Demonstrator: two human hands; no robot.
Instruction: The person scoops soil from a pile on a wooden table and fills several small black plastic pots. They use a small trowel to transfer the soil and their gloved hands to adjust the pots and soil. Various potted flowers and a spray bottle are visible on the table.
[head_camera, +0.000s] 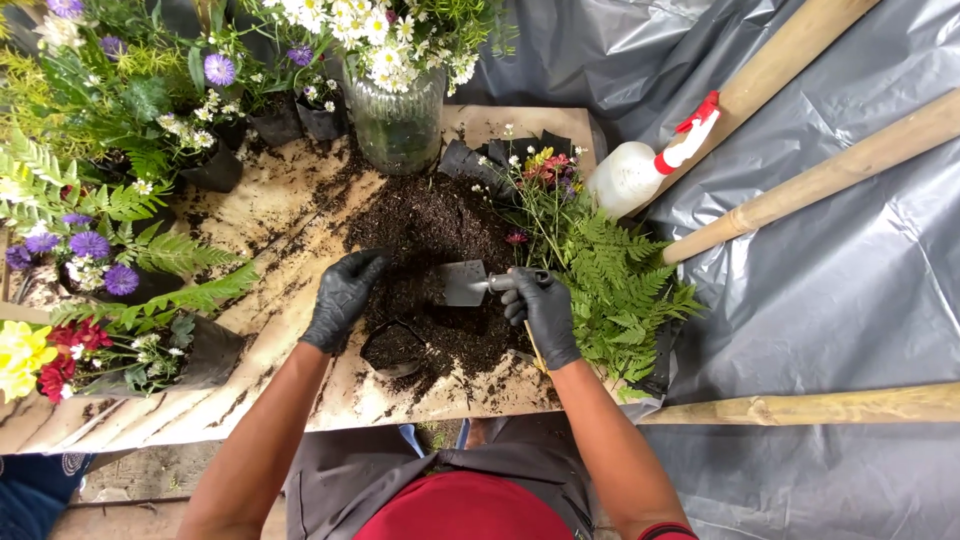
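Both my hands wear black gloves over a pile of dark soil (430, 235) on a wooden board (280, 215). My right hand (543, 310) grips the handle of a small metal trowel (466, 283), whose blade lies flat on the soil. My left hand (343, 295) rests on the soil's left edge with its fingers curled and nothing in it. Just below the trowel, between my hands, sits a small black pot (392, 349) partly filled with soil.
A glass jar (398, 125) of white daisies stands at the back. Potted purple, red and yellow flowers and ferns line the left. A fern plant (615, 275), a white spray bottle (640, 165) and bamboo poles (820, 175) on grey plastic sheeting lie to the right.
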